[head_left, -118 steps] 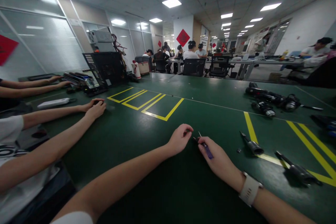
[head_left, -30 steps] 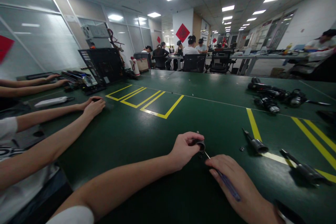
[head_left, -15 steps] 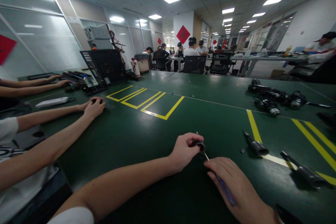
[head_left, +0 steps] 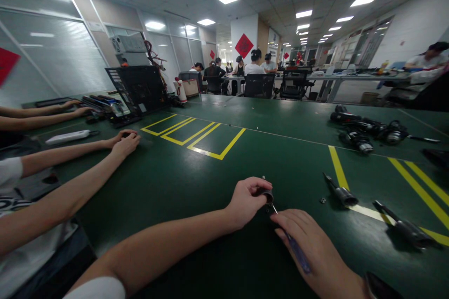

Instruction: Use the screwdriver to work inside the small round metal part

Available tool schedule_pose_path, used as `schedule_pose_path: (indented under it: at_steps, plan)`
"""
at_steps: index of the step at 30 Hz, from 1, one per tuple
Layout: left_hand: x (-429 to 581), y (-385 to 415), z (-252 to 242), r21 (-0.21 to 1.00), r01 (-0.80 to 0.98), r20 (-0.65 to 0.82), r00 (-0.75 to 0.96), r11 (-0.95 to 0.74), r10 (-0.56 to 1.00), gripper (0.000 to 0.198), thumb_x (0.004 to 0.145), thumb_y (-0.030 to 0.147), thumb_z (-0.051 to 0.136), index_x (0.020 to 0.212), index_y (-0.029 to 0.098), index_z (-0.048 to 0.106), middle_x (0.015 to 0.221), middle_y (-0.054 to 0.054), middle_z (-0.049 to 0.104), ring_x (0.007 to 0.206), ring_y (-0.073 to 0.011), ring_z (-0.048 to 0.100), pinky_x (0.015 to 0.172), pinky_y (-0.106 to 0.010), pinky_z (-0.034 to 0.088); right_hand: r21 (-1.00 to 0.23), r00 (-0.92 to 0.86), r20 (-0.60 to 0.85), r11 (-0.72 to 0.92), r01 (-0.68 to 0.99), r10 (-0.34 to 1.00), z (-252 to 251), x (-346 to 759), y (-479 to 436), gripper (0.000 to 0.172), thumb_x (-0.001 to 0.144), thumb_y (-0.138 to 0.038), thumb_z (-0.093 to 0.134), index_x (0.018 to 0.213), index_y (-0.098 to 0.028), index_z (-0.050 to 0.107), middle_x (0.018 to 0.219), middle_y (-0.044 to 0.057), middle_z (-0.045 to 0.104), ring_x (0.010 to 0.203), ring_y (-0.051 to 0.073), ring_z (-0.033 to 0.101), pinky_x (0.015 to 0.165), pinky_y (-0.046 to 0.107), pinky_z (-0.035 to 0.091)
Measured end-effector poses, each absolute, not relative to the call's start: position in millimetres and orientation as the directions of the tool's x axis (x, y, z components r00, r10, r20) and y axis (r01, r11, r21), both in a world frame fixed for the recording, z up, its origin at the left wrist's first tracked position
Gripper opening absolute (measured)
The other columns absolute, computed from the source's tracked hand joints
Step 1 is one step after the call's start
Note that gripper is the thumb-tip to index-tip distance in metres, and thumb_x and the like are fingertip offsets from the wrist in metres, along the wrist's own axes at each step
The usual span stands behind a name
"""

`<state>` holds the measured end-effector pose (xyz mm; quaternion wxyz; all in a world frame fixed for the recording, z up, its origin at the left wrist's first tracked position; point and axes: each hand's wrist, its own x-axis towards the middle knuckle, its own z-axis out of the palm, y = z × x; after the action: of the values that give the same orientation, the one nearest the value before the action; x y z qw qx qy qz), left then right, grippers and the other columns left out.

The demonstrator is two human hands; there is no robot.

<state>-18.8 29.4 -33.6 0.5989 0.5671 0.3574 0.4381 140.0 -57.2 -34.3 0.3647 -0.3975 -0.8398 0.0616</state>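
My left hand (head_left: pixel 247 202) is closed around a dark metal cylindrical part (head_left: pixel 268 195), its round opening facing me and slightly right. A thin rod sticks up past the fingertips at the far side. In my right hand (head_left: pixel 308 240) is a screwdriver (head_left: pixel 297 253) with a translucent purple handle. Its thin shaft points up and left, and the tip reaches the opening of the cylinder; the exact contact is hidden. Small dark pieces lie on the table just beneath the cylinder. A small dark ring-like part (head_left: pixel 322 200) rests to the right.
Two similar cylindrical parts with shafts (head_left: pixel 345 195) (head_left: pixel 410 231) lie at right by yellow tape (head_left: pixel 338 168) on the green table (head_left: pixel 175 187). Black tool assemblies (head_left: pixel 365 128) lie behind them. At left, a co-worker's hands (head_left: pixel 126 142) hold something dark; a black computer case (head_left: pixel 140 91) stands beyond.
My right hand and the screwdriver have shifted slightly left, bringing the shaft nearer the cylinder, with less of it showing. My left hand keeps its hold almost unmoved.
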Motion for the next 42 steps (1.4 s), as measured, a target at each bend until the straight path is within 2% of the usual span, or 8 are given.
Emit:
schedule_pose_path:
  at_steps: [4,7,11,19,27,32,37,42]
  plan:
    - [-20.9,37.6,-36.4,0.997,-0.083,0.019,0.300,0.006,0.954,0.024,0.066,-0.002,0.060,0.085,0.013,0.066,0.090,-0.006,0.068,0.084,-0.0161,0.064,0.079,-0.032,0.051,-0.655,-0.205,0.508,0.529,0.540,0.837,-31.2,143.0,-55.8,0.017,0.089,-0.029,0.048,0.093,-0.023,0.063,0.089,0.005,0.069,0.089,0.020,0.064,0.080,0.035,0.052]
    - [-24.1,44.0,-36.7,0.994,-0.076,-0.054,0.258,0.076,0.965,0.025,0.069,0.000,0.061,0.090,0.014,0.066,0.093,-0.007,0.067,0.088,-0.0172,0.063,0.083,-0.035,0.050,-0.873,-0.054,0.286,0.283,0.398,0.957,-27.5,145.0,-49.0,0.031,0.090,-0.041,0.044,0.077,-0.022,0.065,0.076,0.004,0.070,0.078,0.020,0.067,0.073,0.033,0.054]
    - [-26.6,46.3,-35.5,0.987,-0.111,-0.079,0.292,0.116,0.953,0.031,0.068,-0.003,0.060,0.093,0.014,0.066,0.095,-0.006,0.067,0.092,-0.0169,0.062,0.089,-0.036,0.048,-0.969,0.019,0.099,0.092,0.230,0.995,-26.3,147.2,-39.2,0.037,0.087,-0.048,0.045,0.079,-0.018,0.065,0.072,0.005,0.071,0.071,0.021,0.067,0.068,0.034,0.054]
    - [-24.0,45.3,-36.7,0.985,-0.133,-0.070,0.286,0.112,0.956,0.031,0.066,-0.005,0.060,0.090,0.014,0.068,0.093,-0.006,0.067,0.088,-0.0160,0.062,0.088,-0.036,0.047,-0.954,-0.011,0.104,0.103,0.280,0.995,-24.3,145.3,-38.4,0.037,0.083,-0.052,0.049,0.076,-0.019,0.065,0.071,0.005,0.071,0.071,0.021,0.067,0.067,0.033,0.053]
    - [-27.9,47.8,-40.3,0.983,-0.137,-0.068,0.348,0.123,0.935,0.042,0.067,-0.008,0.055,0.100,0.016,0.067,0.099,-0.005,0.068,0.095,-0.0167,0.061,0.092,-0.036,0.045,-0.783,-0.088,0.200,0.213,0.584,0.976,-25.7,150.4,-46.7,0.046,0.090,-0.048,0.036,0.059,-0.021,0.056,0.058,0.001,0.061,0.057,0.017,0.060,0.054,0.029,0.047]
    - [-27.6,46.5,-41.1,0.982,-0.169,-0.009,0.380,0.079,0.925,0.044,0.066,-0.006,0.057,0.103,0.016,0.066,0.102,-0.006,0.068,0.098,-0.0181,0.061,0.093,-0.037,0.044,-0.721,-0.172,0.368,0.397,0.568,0.914,-32.3,147.3,-52.1,0.028,0.090,-0.039,0.043,0.079,-0.023,0.063,0.080,0.004,0.068,0.086,0.022,0.064,0.082,0.037,0.050]
    - [-25.7,44.2,-39.4,0.983,-0.172,0.017,0.398,0.057,0.917,0.044,0.065,-0.007,0.057,0.102,0.015,0.066,0.100,-0.006,0.068,0.096,-0.0188,0.062,0.092,-0.037,0.045,-0.713,-0.234,0.408,0.468,0.522,0.883,-36.4,147.8,-54.1,0.020,0.090,-0.032,0.045,0.102,-0.025,0.060,0.100,0.006,0.066,0.094,0.021,0.062,0.081,0.034,0.053]
    - [-23.7,41.1,-36.7,0.989,-0.149,0.039,0.402,0.023,0.915,0.045,0.062,-0.009,0.056,0.098,0.015,0.068,0.100,-0.007,0.066,0.094,-0.0180,0.062,0.090,-0.036,0.046,-0.681,-0.289,0.427,0.515,0.521,0.857,-43.4,149.9,-49.6,0.021,0.091,-0.026,0.044,0.108,-0.026,0.057,0.104,0.006,0.065,0.098,0.020,0.061,0.083,0.034,0.053]
